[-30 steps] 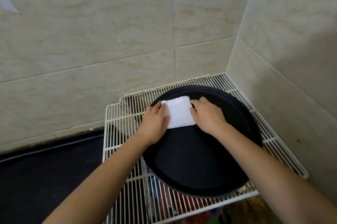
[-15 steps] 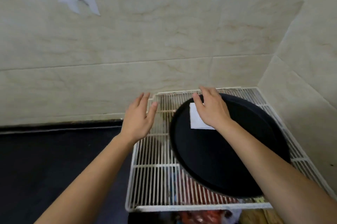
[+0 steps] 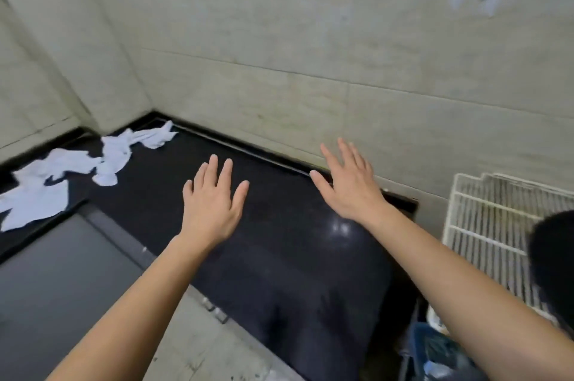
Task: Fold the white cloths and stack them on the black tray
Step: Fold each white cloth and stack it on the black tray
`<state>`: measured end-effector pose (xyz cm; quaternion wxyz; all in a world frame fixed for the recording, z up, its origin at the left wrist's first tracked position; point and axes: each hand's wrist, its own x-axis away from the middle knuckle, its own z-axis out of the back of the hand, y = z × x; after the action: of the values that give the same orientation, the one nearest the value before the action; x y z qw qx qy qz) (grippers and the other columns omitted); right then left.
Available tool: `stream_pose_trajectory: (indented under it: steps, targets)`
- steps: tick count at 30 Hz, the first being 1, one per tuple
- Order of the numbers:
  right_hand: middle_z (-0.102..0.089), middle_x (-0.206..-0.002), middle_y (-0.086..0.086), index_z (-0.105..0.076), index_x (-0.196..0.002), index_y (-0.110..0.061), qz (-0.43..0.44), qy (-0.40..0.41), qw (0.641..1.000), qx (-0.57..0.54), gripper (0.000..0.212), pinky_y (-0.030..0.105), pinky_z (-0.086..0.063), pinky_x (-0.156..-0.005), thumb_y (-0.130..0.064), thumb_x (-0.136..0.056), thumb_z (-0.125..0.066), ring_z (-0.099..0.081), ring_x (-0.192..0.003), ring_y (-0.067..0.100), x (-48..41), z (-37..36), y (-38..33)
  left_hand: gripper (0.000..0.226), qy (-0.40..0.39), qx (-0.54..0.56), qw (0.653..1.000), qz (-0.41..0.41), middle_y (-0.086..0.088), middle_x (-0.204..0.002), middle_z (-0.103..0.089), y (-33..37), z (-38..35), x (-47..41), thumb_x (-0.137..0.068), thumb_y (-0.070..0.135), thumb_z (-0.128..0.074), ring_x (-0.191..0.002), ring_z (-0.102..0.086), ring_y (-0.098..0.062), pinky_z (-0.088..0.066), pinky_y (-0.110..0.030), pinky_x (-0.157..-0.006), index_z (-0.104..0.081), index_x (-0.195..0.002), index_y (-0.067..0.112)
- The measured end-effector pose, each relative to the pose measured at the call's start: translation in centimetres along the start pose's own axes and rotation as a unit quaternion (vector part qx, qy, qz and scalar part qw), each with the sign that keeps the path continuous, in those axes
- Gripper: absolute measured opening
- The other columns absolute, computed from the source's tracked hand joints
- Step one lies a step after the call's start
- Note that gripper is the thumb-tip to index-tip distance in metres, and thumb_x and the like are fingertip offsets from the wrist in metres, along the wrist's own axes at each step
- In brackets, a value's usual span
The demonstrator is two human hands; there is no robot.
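Both my hands hang flat and empty over the black countertop (image 3: 289, 244) in the middle of the frame, fingers spread: my left hand (image 3: 212, 205) at centre, my right hand (image 3: 349, 186) further right, near the tiled wall (image 3: 310, 39). White cloths (image 3: 71, 169) lie crumpled and unfolded at the left edge, well apart from my hands. At the right edge, a sliver of the black tray (image 3: 556, 262) sits on the white wire rack (image 3: 490, 219).
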<state>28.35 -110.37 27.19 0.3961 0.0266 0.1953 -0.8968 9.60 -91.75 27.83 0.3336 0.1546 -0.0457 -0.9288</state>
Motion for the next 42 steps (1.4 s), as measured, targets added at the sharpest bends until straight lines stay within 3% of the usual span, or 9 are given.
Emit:
stream_pose_trajectory:
  steps: [9,15,25,36,42]
  targets:
    - [0.0,-0.167,0.014,-0.013,-0.16,-0.026,0.095,-0.044,0.994,0.013,0.068,0.046,-0.002,-0.124,-0.059,-0.102,-0.025,0.003,-0.154,0.031,-5.7,-11.6,-27.1,0.066,0.0,-0.018,0.997,0.076,-0.009,-0.164,-0.015,-27.4,5.5,1.4,-0.1,0.056,-0.025,-0.15,-0.014,-0.029,-0.016,-0.054,-0.119,-0.023,-0.156,0.021]
    - [0.002,-0.167,0.014,-0.012,-0.16,-0.025,0.14,-0.097,0.985,0.035,0.067,0.047,-0.003,-0.124,-0.058,-0.102,-0.025,0.003,-0.153,0.032,-8.6,-18.3,-39.0,0.067,-0.036,-0.035,0.992,0.118,-0.011,-0.164,-0.011,-40.6,6.5,1.7,-0.1,0.057,-0.022,-0.15,-0.012,-0.029,-0.016,-0.054,-0.119,-0.019,-0.156,0.021]
    - [-0.005,-0.166,0.014,-0.016,-0.159,-0.021,0.162,-0.139,0.977,0.023,0.067,0.045,-0.008,-0.123,-0.056,-0.103,-0.028,-0.001,-0.154,0.03,-17.4,-29.6,-47.5,0.068,-0.091,-0.012,0.981,0.171,-0.01,-0.165,-0.003,-53.9,1.3,-3.2,-0.101,0.057,-0.023,-0.152,-0.003,-0.027,-0.012,-0.052,-0.121,-0.012,-0.158,0.022]
    - [-0.025,-0.161,0.014,-0.022,-0.157,-0.015,0.122,-0.213,0.969,-0.036,0.066,0.045,-0.031,-0.116,-0.046,-0.102,-0.042,-0.021,-0.149,0.028,-35.8,-39.2,-54.4,0.069,-0.162,-0.048,0.965,0.2,-0.013,-0.165,-0.005,-67.6,-2.2,-19.0,-0.1,0.054,-0.034,-0.151,-0.009,-0.03,-0.02,-0.051,-0.118,-0.012,-0.157,0.022]
    - [-0.028,-0.159,0.011,-0.025,-0.155,-0.014,0.144,-0.264,0.954,-0.022,0.065,0.044,-0.038,-0.112,-0.041,-0.101,-0.048,-0.027,-0.146,0.027,-40.5,-45.3,-59.3,0.07,-0.205,-0.033,0.951,0.23,-0.014,-0.164,-0.006,-74.6,-5.8,-22.2,-0.099,0.052,-0.039,-0.15,-0.01,-0.031,-0.023,-0.051,-0.117,-0.014,-0.157,0.02]
